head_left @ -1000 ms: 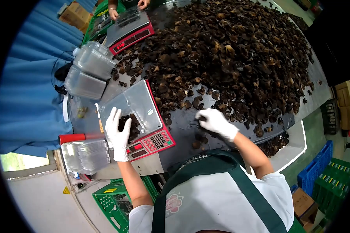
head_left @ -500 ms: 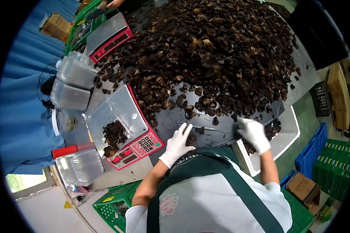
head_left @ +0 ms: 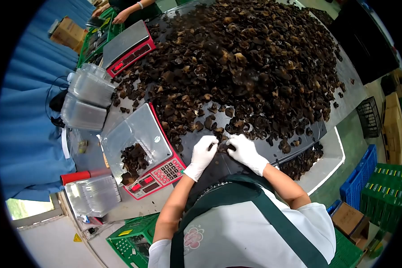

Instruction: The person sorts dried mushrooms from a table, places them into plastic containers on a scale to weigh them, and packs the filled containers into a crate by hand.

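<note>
In white gloves, my left hand (head_left: 203,156) and my right hand (head_left: 247,154) are close together above the dark sheet at the near edge of the table. The fingers of both are closed in a pinch around a small dark piece of wood ear mushroom (head_left: 223,146), partly hidden by the fingertips. A large heap of wood ear mushrooms (head_left: 259,71) spreads just beyond them. Left of my left hand stands a red-edged scale (head_left: 140,123), with a clear container of mushrooms (head_left: 135,161) on its plate.
Stacked clear plastic boxes (head_left: 87,98) and more clear trays (head_left: 94,194) line the left side. A second scale (head_left: 127,47) stands farther back, near another person's hand (head_left: 120,17). A white foam box (head_left: 328,158) holding mushrooms sits at the right, by blue crates (head_left: 358,172).
My right hand has moved left from beside the foam box to meet my left hand. My left hand's spread fingers have closed. Another person's arms show more at the back.
</note>
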`<state>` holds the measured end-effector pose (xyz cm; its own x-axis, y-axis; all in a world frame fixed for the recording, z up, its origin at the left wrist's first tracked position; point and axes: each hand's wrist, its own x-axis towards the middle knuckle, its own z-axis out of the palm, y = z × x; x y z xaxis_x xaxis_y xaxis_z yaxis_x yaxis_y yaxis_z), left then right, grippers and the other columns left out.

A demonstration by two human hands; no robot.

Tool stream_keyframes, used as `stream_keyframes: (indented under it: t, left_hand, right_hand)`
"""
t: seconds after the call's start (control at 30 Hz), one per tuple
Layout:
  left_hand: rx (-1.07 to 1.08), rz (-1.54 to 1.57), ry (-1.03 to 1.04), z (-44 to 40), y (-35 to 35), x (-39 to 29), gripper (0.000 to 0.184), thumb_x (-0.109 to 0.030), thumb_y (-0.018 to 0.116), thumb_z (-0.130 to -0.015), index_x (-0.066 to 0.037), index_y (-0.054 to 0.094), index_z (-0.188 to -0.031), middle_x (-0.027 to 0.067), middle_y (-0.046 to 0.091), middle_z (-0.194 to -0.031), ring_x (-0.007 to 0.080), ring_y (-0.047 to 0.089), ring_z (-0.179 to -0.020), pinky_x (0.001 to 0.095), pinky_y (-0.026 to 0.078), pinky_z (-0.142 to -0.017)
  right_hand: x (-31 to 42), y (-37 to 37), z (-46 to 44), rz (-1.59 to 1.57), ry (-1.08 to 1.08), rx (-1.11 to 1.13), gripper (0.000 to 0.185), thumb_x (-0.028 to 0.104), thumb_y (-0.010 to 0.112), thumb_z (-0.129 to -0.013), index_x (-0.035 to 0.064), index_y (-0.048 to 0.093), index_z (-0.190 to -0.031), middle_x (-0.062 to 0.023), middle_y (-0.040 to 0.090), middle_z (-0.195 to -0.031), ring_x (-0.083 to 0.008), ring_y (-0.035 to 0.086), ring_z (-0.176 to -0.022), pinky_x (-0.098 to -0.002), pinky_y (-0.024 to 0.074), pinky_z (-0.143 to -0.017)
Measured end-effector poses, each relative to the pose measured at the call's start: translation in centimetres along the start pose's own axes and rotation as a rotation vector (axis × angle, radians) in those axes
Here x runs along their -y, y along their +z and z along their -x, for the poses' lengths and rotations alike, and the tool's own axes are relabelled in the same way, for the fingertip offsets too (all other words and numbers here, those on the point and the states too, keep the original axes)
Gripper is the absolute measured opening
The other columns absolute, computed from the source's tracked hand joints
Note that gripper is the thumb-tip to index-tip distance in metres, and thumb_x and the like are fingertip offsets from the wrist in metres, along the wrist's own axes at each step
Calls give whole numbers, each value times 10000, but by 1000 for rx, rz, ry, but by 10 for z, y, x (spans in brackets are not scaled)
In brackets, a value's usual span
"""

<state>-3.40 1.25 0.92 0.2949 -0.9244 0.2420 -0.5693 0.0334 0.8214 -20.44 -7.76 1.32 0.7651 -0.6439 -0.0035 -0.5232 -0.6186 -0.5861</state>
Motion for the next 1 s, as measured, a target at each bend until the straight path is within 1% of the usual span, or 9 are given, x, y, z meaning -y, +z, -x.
stream_keyframes:
  t: [0.17, 0.2, 0.33, 0.43, 0.63, 0.73, 0.83, 0.9, 1.0]
  left_hand:
    - [51, -135, -308, -42, -15, 5, 648, -196, 779, -727, -81, 511, -1306, 141, 503, -1307, 235, 593, -1003, 316, 498, -824]
    - [111, -299, -213, -47, -15, 11, 930, -353, 821, -657, -111, 358, -1427, 185, 347, -1445, 293, 466, -1241, 364, 438, -979]
    - [449, -473, -303, -56, -6, 0, 1132, -475, 841, -546, -143, 272, -1466, 188, 246, -1504, 407, 366, -1304, 451, 430, -1000]
    - [454, -545, -256, -53, 1, 2, 1080, -478, 837, -545, -173, 324, -1445, 159, 292, -1478, 377, 438, -1227, 445, 475, -936]
    - [206, -400, -254, -21, 13, 9, 409, -319, 730, -737, -125, 609, -1075, 102, 494, -1255, 291, 535, -1121, 381, 501, -865]
    - [116, -366, -203, -6, 18, 18, 351, -246, 746, -734, -113, 615, -1031, 96, 554, -1172, 301, 594, -1011, 362, 517, -814]
    - [-265, -209, -2, -4, 17, 27, 321, -168, 751, -764, -80, 613, -1041, 91, 627, -993, 259, 638, -877, 338, 537, -727]
    - [-202, 540, -713, -4, 9, 19, 283, -177, 707, -826, -71, 613, -1071, 57, 631, -985, 203, 636, -888, 319, 546, -689]
    - [-203, 1129, -889, -4, -13, 13, 365, -326, 546, -919, -119, 571, -1219, 33, 622, -1102, 200, 612, -948, 357, 527, -782]
  right_hand:
    - [-19, -24, -33, 135, 116, -166, 479, 186, 736, -713, 127, 579, -1162, -96, 546, -1259, -286, 551, -1061, -392, 529, -815]
    - [-19, -27, -39, 181, 173, -88, 659, 211, 761, -710, 134, 483, -1302, -134, 476, -1338, -308, 533, -1093, -403, 525, -837]
    - [-19, -22, -63, 152, 128, 58, 752, 239, 777, -691, 122, 428, -1347, -159, 455, -1343, -336, 512, -1138, -431, 509, -871]
    - [-5, -20, -71, 184, 37, 95, 704, 177, 780, -659, 95, 475, -1288, -149, 476, -1290, -337, 526, -1082, -413, 523, -834]
    - [-7, -7, -71, 222, 111, 33, 462, 221, 731, -697, 139, 612, -1136, -114, 519, -1282, -304, 548, -1057, -405, 537, -794]
    - [-18, 5, -68, 156, 84, -24, 340, 185, 712, -696, 117, 655, -1024, -104, 574, -1223, -283, 570, -1030, -383, 531, -807]
    - [-22, 7, -65, 27, 28, -173, 245, 164, 701, -688, 79, 672, -916, -110, 633, -1135, -277, 606, -991, -371, 519, -831]
    - [-22, 4, -66, -175, -4, -229, 228, 163, 706, -682, 51, 671, -878, -138, 655, -1086, -287, 630, -984, -372, 506, -866]
    - [12, -8, -62, -306, -59, -223, 246, 201, 689, -708, 64, 664, -911, -146, 638, -1122, -305, 606, -1045, -378, 484, -914]
